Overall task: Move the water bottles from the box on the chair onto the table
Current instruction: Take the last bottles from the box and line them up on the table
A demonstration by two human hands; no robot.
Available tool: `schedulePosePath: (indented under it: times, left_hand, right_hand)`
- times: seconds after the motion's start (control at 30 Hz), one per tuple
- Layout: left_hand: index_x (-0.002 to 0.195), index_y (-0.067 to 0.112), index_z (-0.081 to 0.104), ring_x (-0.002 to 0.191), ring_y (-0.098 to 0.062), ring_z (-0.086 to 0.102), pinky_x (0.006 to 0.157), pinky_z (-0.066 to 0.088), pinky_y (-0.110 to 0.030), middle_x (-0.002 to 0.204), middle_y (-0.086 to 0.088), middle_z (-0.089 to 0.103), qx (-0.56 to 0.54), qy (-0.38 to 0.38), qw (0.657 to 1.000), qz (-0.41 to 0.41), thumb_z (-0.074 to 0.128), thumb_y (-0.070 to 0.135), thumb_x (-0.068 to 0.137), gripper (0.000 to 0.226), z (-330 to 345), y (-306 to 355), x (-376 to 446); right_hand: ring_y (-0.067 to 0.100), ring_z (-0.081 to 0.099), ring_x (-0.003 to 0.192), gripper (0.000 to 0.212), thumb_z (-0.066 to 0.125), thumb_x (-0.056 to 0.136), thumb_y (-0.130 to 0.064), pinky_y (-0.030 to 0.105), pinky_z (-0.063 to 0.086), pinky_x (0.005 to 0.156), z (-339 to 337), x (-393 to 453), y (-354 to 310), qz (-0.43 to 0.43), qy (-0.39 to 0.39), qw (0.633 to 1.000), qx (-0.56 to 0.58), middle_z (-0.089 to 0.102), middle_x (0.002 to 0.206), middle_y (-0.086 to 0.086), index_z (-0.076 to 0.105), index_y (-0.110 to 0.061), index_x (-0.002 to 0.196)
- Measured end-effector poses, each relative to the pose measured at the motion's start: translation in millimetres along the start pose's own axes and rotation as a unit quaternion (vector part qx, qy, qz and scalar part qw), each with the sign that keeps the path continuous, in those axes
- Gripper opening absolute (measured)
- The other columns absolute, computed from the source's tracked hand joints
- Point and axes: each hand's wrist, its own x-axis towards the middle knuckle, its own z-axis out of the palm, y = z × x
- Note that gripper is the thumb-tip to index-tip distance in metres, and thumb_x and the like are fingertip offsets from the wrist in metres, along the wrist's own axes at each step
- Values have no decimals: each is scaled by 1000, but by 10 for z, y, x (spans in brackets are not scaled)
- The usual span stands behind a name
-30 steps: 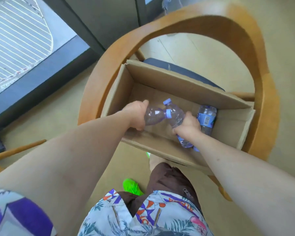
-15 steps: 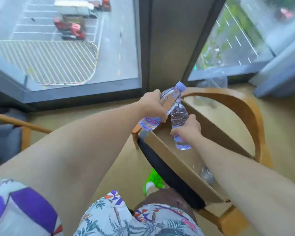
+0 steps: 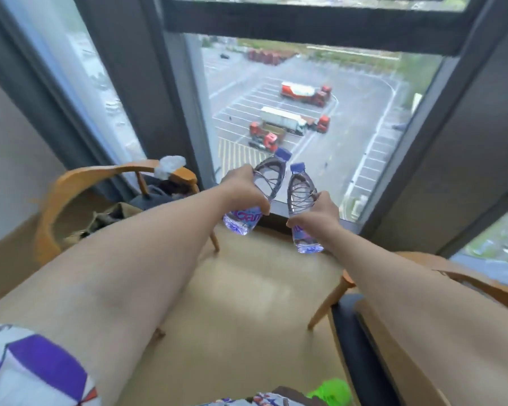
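Big window (image 3: 305,118) straight ahead, looking down on a parking lot (image 3: 361,118) with red trucks (image 3: 304,93) and a white trailer (image 3: 280,120). Second wooden armchair (image 3: 79,183) at left with dark clothes (image 3: 156,194) piled on the seat and a crumpled clear bag (image 3: 169,165) on its backrest. Beige floor (image 3: 247,303) below; bright green shoe (image 3: 330,389) at bottom edge.

Left bottle (image 3: 257,197): you hold clear plastic with dark criss-cross ribbing, a blue-violet cap, and a purple label with pale lettering.
Right bottle (image 3: 301,200): your other one matches, clear and ribbed, blue cap, purple label.
Sleeve (image 3: 33,367): yours is white, printed with purple blocks and a touch of red.
Chairs: you see honey-orange wood on the left chair (image 3: 71,183); the right chair (image 3: 352,323) has a black seat edge.
Floor (image 3: 247,303): pale yellow-beige beneath you.
Window frame (image 3: 176,92): dark grey ahead of you.
Shoe (image 3: 332,389): yours is neon green.
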Motion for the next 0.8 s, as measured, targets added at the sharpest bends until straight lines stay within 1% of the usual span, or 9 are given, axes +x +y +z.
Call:
schedulePosePath:
  times: [0.1,0.17,0.2,0.27,0.33,0.43,0.57,0.67,0.8]
  left_hand:
    - [111,19,51,96,-25,60,78,58,-37,108,-5,59,4,65,997,-37,93,42,45,82,-546,-574,-327]
    - [111,19,54,98,-24,62,82,58,-39,109,-4,62,-2,104,993,-58,91,43,40,84,-873,-955,-587]
    - [110,21,55,96,-23,63,81,59,-39,108,-3,63,-13,122,990,-73,90,43,38,84,-1027,-1148,-728]
    - [106,26,56,90,-17,64,71,58,-34,102,1,65,-33,146,982,-111,89,43,36,79,-1295,-1528,-1029]
    - [100,28,53,84,-14,62,62,53,-30,97,4,64,-43,165,974,-151,89,43,35,76,-1525,-1894,-1337]
    - [104,23,50,89,-17,60,67,52,-32,101,2,60,-48,202,955,-213,91,45,37,82,-1798,-2421,-1783]
    - [111,19,51,96,-22,63,72,55,-35,109,-1,62,-110,257,917,-286,94,39,35,90,-2030,-3069,-2354]
    - [113,21,54,101,-22,66,89,57,-41,113,1,67,-147,320,877,-327,96,30,39,86,-2119,-3546,-2806]
    - [113,25,51,97,-21,65,86,58,-37,107,5,64,-152,385,807,-420,92,40,32,92,-2296,-4098,-3367]
  right_hand:
    - [22,58,86,73,91,44,-27,30,43,67,550,-191,-547,-58,-40,998,0,55,87,-6,48,-20,103]
    - [24,58,87,71,91,45,-26,31,45,68,925,-355,-880,-94,-69,993,-5,56,88,-4,48,-20,101]
    - [24,58,88,71,92,45,-26,33,48,69,1117,-448,-1042,-113,-84,990,-8,58,90,-2,48,-19,101]
    - [25,59,89,73,93,45,-27,36,53,73,1497,-656,-1340,-148,-115,982,-14,61,95,2,49,-18,103]
    - [24,60,89,73,92,47,-27,35,53,72,1872,-893,-1613,-176,-147,973,-15,61,95,1,50,-18,105]
    - [21,63,91,74,92,47,-28,37,56,77,2420,-1253,-1949,-218,-210,953,-16,63,101,2,51,-17,108]
    - [19,61,85,67,88,51,-26,43,59,73,3133,-1743,-2294,-247,-288,924,-46,59,98,1,47,-16,103]
    - [20,60,88,70,90,50,-25,44,58,76,3689,-2130,-2538,-279,-343,896,-53,58,96,0,46,-15,103]
    - [18,60,86,74,92,49,-24,37,55,72,4434,-2638,-2859,-301,-422,854,-46,56,95,-2,45,-16,105]
